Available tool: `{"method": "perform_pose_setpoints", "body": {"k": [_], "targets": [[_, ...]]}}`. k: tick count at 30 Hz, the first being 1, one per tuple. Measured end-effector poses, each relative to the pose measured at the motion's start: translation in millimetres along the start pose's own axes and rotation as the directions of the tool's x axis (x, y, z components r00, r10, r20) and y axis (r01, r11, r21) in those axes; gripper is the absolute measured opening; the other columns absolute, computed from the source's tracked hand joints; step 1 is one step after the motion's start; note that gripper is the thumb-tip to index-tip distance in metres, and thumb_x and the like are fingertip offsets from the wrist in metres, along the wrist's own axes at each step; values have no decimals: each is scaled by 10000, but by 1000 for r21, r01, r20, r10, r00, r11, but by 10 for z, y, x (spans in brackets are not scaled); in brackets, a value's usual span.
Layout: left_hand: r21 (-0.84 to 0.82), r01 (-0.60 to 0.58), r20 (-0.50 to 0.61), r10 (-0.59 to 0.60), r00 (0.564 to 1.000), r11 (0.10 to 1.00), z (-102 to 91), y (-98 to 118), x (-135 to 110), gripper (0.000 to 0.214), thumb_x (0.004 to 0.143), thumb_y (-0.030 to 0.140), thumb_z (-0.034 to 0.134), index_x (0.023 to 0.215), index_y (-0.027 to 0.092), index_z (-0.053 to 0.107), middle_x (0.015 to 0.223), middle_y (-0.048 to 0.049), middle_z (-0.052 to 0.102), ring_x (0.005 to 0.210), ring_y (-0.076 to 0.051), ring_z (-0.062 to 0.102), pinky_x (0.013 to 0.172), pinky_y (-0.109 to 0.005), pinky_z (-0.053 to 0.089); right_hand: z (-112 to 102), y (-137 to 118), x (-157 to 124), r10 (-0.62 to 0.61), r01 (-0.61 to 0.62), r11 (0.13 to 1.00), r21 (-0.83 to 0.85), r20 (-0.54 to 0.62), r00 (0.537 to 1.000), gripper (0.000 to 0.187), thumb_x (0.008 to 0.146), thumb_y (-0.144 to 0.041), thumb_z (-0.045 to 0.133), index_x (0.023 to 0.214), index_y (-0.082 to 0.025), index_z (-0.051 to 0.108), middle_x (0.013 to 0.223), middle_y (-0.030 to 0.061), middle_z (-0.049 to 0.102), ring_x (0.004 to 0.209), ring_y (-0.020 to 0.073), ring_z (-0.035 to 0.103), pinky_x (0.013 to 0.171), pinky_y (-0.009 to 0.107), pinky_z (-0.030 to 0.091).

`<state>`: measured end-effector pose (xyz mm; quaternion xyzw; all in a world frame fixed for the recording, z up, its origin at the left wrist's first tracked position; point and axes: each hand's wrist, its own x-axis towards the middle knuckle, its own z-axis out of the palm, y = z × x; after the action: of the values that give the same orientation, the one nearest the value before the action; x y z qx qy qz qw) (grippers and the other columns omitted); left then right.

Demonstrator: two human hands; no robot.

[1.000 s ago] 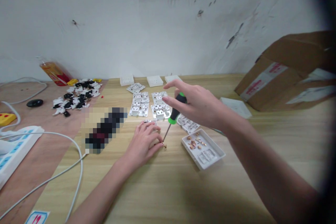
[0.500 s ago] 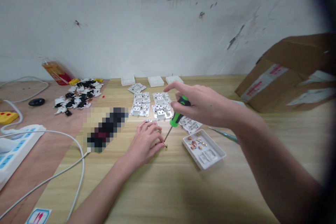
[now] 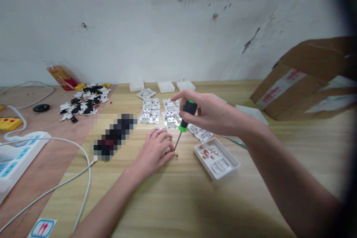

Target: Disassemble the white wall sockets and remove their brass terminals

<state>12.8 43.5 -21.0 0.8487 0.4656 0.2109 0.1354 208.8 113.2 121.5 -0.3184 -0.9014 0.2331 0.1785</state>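
My right hand (image 3: pixel 212 113) grips a screwdriver with a green and black handle (image 3: pixel 187 116). Its thin shaft slants down to a small brass part (image 3: pixel 176 154) on the wooden table. My left hand (image 3: pixel 154 152) rests on the table, its fingertips pinching that brass part. Under those fingers lies the edge of a white socket piece (image 3: pixel 161 129). Nearby, a white socket back (image 3: pixel 216 158) holds small copper pieces. Several white socket plates (image 3: pixel 149 116) lie in rows above my hands.
A pixelated object (image 3: pixel 113 137) lies left of my hands. Further left are a heap of black and white plastic pieces (image 3: pixel 85 100), a power strip (image 3: pixel 16 160) and white cables (image 3: pixel 67 178). A cardboard box (image 3: pixel 302 81) stands at the right, against a scuffed wall (image 3: pixel 167 26).
The view has tilted slightly upward. My right fingers have shifted on the handle, and the screwdriver stands a little more upright, its tip still at the brass part. My left hand has not moved.
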Motion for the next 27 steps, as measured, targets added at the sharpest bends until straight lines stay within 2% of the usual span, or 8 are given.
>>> {"method": "perform_pose_setpoints", "body": {"k": [4,9,14,17,19,22,24,27], "targets": [[12,-16,25,16,1000,1000,-24,-5,33,95,892,301,607,855,215,626,1209,-53,595,1285,-270,397,1099,-507,272,45,-20,-4,-99,98,995,36,24,995,367,836,-193,560,1200,-213,518,945,11,634,686,104,557,605,246,406],[49,-58,87,54,995,997,-106,34,90,90,886,285,597,853,201,603,1199,-72,597,1300,-285,385,1094,-500,284,119,46,-54,-51,72,991,114,-176,983,309,905,-298,530,1197,-206,489,844,-1,605,619,101,541,561,246,397],[37,-79,69,76,995,996,-204,33,115,79,886,266,576,842,203,595,1183,-68,602,1270,-274,416,1090,-499,268,-80,141,-293,18,85,983,162,-545,838,327,788,-89,536,1080,-234,502,752,-25,519,620,122,492,553,260,402],[-35,-67,-19,66,998,997,-281,38,182,67,875,252,595,826,207,592,1171,-53,603,1224,-253,449,1053,-458,307,-205,194,-514,-1,30,999,36,-624,781,310,744,-64,534,992,-250,529,742,-20,512,624,129,477,574,274,389],[-111,-54,-89,44,995,992,-320,84,278,84,875,238,598,802,202,579,1140,-47,610,1169,-232,485,1029,-422,333,-193,233,-647,0,-52,995,-83,-528,849,191,789,-152,564,956,-245,571,728,-17,535,601,126,484,563,271,378],[-229,-56,-153,21,988,972,-312,232,477,108,891,237,584,794,198,558,1088,-46,622,1091,-212,523,992,-383,368,-29,309,-782,83,-120,978,-172,-208,975,163,862,-357,579,950,-240,650,682,-13,597,565,122,516,534,255,360],[-263,-96,-156,55,986,960,-258,356,611,114,910,248,560,808,199,550,1068,-42,629,1062,-206,532,969,-364,383,108,371,-833,111,-122,982,-145,-84,990,228,888,-412,559,994,-250,680,726,-1,656,611,128,560,559,247,367],[-263,-163,-159,124,979,951,-149,517,755,112,933,269,529,848,199,550,1064,-42,633,1050,-202,537,976,-358,375,233,472,-895,119,-122,991,-53,-61,991,262,923,-415,509,973,-237,695,765,5,685,642,126,568,588,244,369]]}}
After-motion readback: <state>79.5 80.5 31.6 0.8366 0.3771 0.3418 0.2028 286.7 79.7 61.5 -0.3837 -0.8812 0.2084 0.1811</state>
